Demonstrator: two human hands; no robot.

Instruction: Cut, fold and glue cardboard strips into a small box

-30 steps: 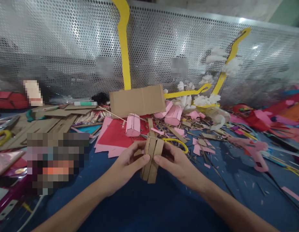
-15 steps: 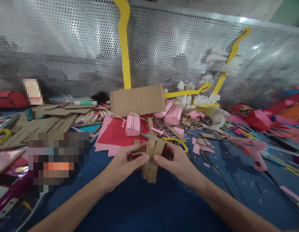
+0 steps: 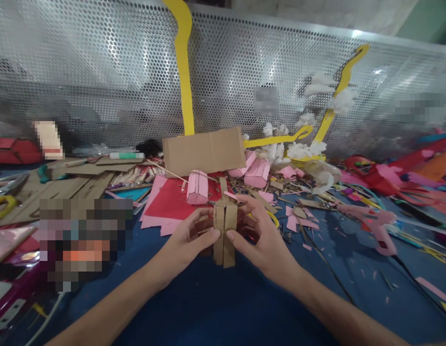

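Observation:
Between my two hands stands a small folded cardboard piece (image 3: 229, 235), upright, with a dark seam running down its front. My left hand (image 3: 192, 235) grips its left side, thumb on the front face and fingers behind. My right hand (image 3: 261, 233) holds the right side, thumb pressed near the seam and fingers curled round the back. Just beyond my hands lies a pink paper box (image 3: 197, 188) with dark edge lines, on red paper (image 3: 172, 199). Yellow scissor handles (image 3: 272, 220) show partly behind my right hand.
A large cardboard box (image 3: 204, 151) with a yellow strip (image 3: 184, 72) stands against the perforated metal panel (image 3: 226, 72). A pink glue gun (image 3: 377, 226) with a black cord lies right. Cardboard sheets (image 3: 79, 192) lie left. Paper and cardboard scraps cover the blue table (image 3: 223, 307).
The cardboard piece has turned from a tilt to nearly upright, its seam straighter. My right hand's fingers have risen and spread along its side. The view has shifted slightly.

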